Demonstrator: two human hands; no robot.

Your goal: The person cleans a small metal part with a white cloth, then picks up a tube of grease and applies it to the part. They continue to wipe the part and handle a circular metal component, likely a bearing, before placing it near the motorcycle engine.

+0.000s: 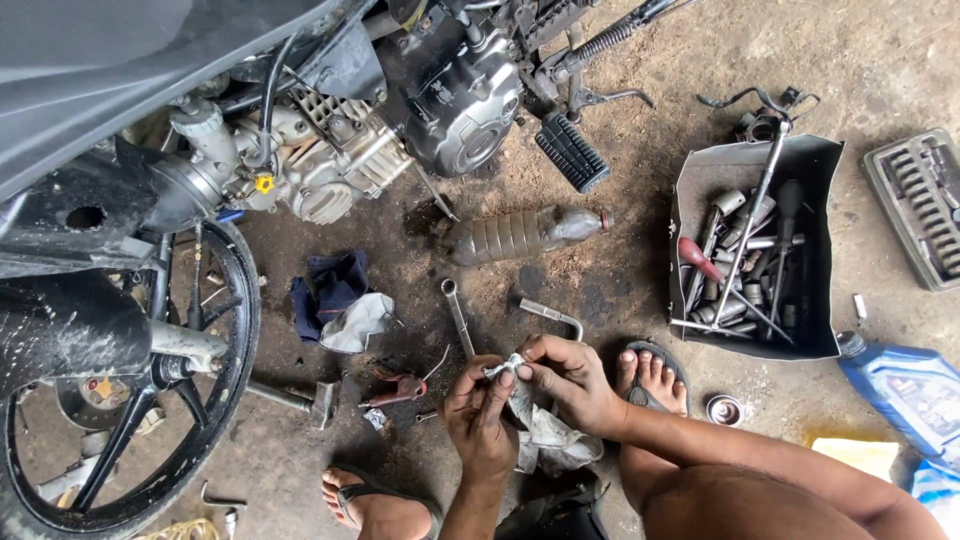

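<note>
**Small metal part pinched between both hands over the workshop floor**

The small metal part [497, 370] sat between the fingertips of the left hand [478, 415] and the right hand [568, 380], both pinching it from opposite sides. It looked pale, shiny and too small to identify, its axis unclear. A grimy white rag [545, 440] hung below (draped from the right palm). A spanner [457, 315] lay on the dirt floor [620, 290] just beyond.
</note>
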